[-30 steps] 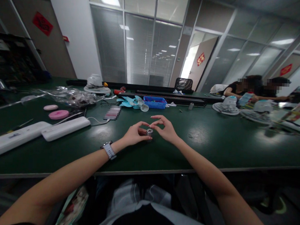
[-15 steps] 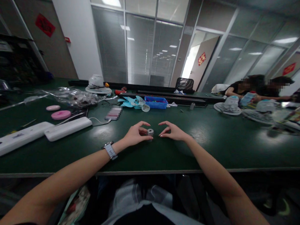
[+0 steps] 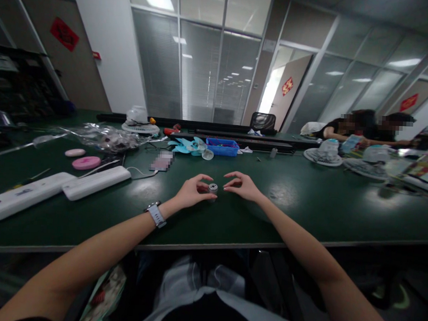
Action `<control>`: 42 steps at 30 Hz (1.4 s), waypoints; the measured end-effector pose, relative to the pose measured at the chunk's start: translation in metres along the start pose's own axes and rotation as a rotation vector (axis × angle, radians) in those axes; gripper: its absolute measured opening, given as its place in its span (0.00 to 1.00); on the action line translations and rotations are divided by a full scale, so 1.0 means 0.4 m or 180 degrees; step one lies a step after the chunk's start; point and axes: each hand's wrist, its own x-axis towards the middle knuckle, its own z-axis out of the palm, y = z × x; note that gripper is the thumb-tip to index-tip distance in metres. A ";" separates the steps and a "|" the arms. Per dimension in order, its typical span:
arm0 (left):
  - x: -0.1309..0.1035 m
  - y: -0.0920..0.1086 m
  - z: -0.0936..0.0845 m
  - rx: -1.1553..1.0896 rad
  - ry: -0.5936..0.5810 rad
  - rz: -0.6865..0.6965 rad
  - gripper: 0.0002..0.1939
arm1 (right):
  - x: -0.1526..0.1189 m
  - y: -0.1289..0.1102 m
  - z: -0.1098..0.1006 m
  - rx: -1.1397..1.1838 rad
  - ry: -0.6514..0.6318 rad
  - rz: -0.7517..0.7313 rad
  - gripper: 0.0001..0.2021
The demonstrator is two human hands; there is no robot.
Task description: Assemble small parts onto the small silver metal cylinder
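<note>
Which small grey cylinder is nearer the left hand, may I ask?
The front cylinder, which the left hand curls around; the other cylinder stands farther back, right of the blue basket.

Metallic-looking cylinder (image 3: 213,188), glossy tabletop (image 3: 200,228)

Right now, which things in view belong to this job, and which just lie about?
Seemingly in use: small silver metal cylinder, left hand curled around it, right hand nearby.

Seemingly lying about: blue rectangular plastic basket, pink oval disc, light-blue plastic blades.
</note>
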 end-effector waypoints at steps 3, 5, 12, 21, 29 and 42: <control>0.002 0.000 0.001 -0.0084 -0.0050 -0.0026 0.31 | 0.005 -0.047 0.041 0.0186 0.0604 -0.0304 0.24; 0.003 0.000 0.002 -0.0096 -0.0047 -0.0031 0.31 | 0.008 -0.070 0.065 0.0238 0.0661 -0.0491 0.22; 0.003 -0.001 0.003 -0.0021 -0.0015 0.0023 0.30 | 0.015 -0.076 0.093 0.0269 0.0391 -0.0632 0.18; 0.003 -0.004 0.007 -0.0057 -0.0014 0.0087 0.30 | 0.014 -0.078 0.099 0.0228 0.0288 -0.0729 0.15; 0.001 0.005 0.005 -0.0043 0.0007 0.0011 0.29 | 0.016 -0.078 0.098 0.0077 0.0696 -0.0552 0.15; 0.002 -0.001 0.006 -0.0102 -0.0061 0.0086 0.29 | 0.004 -0.073 0.103 0.0047 0.0420 -0.0725 0.20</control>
